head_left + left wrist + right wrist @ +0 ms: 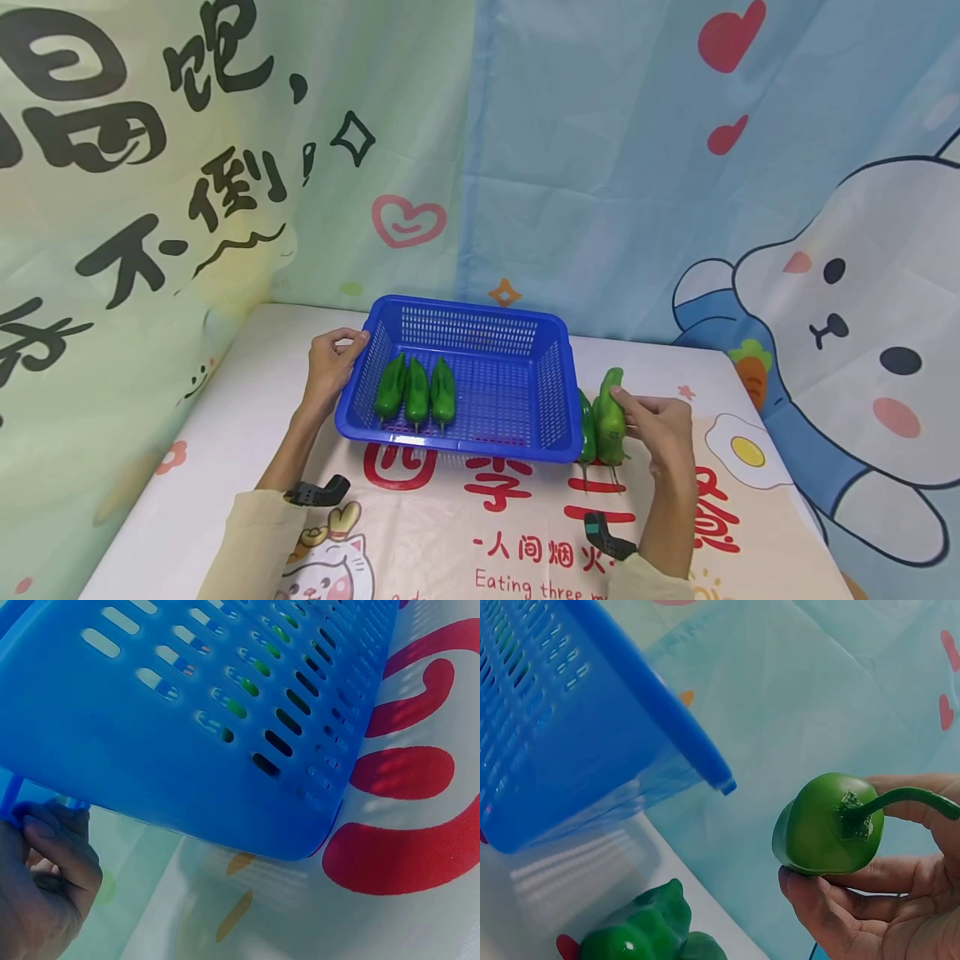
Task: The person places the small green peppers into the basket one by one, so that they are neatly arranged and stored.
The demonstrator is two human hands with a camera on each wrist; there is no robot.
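While the left hand (333, 362) grips the rim (465, 445) at the left end of the basket (487, 392), the right hand (663, 425) pinches a pepper (825, 829) between thumb and fingers. That pepper is outside the basket, near its right end, and looks lifted off the surface (240, 375); its stem (911, 793) points toward the right wrist. Loose peppers (645, 930) lie just beside the basket, below it.

Done well, the step in hand, seemingly a move into the basket, calls for a light pinch on the body, since the smooth skin could slip and the thin stem might snap if used as a handle. The near wall looks tall enough to catch the pepper, so raising it fully over the rim is wise, with the left grip steadying the basket against a knock. Three peppers (417, 392) lie side by side at the left inside, stems toward the person; the bare space right of them suits a low, gentle release in the same direction.
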